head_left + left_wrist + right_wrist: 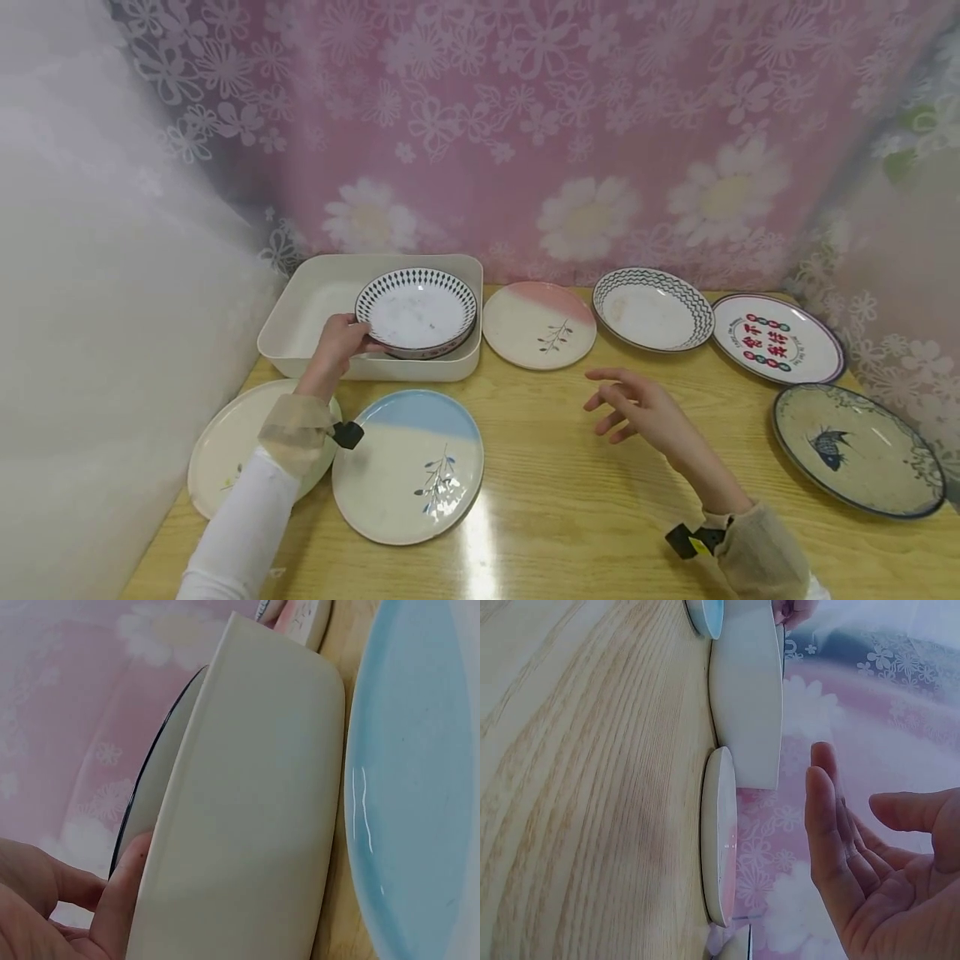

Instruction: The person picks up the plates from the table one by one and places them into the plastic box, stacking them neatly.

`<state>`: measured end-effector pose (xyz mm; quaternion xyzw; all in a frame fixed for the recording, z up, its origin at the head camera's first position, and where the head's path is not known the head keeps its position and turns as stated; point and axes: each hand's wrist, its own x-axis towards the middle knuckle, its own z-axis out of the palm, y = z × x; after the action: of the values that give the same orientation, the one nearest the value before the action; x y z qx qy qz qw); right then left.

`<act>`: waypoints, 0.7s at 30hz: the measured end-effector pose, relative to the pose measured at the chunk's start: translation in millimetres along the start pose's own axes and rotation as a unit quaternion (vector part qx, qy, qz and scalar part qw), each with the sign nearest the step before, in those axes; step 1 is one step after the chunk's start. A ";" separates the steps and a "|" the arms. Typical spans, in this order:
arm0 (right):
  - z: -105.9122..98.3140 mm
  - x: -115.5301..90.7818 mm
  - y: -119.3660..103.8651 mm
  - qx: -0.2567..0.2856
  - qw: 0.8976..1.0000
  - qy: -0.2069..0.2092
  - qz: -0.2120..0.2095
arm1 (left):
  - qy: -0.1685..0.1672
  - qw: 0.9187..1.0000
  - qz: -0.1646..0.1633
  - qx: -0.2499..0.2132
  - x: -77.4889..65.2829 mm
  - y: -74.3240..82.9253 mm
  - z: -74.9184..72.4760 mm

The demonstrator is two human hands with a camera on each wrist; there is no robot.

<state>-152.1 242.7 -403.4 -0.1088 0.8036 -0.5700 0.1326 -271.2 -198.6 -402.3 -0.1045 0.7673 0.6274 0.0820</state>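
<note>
Nearest, a white sleeve (243,521) leads to the left hand (343,340), which grips the bowl (416,312) by its left rim. Round, without long axis, the bowl lies right of that hand, in the bin (318,296). Farther from it, the right hand (641,408) hangs relaxed, holding nothing, above the bench (540,467).

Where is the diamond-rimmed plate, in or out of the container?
Partly in: the plate protrudes above the container in the left wrist view, its lower part hidden behind the side.
</note>
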 end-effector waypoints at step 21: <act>0.0 -4.2 6.6 0.014 1.000 0.001 0.009 | -0.016 0.998 -0.007 0.060 15.6 -3.6 1.8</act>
<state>-148.3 246.2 -409.3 -0.0995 0.7965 -0.5801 0.1385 -285.2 -198.4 -410.1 -0.0944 0.8017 0.5810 0.1044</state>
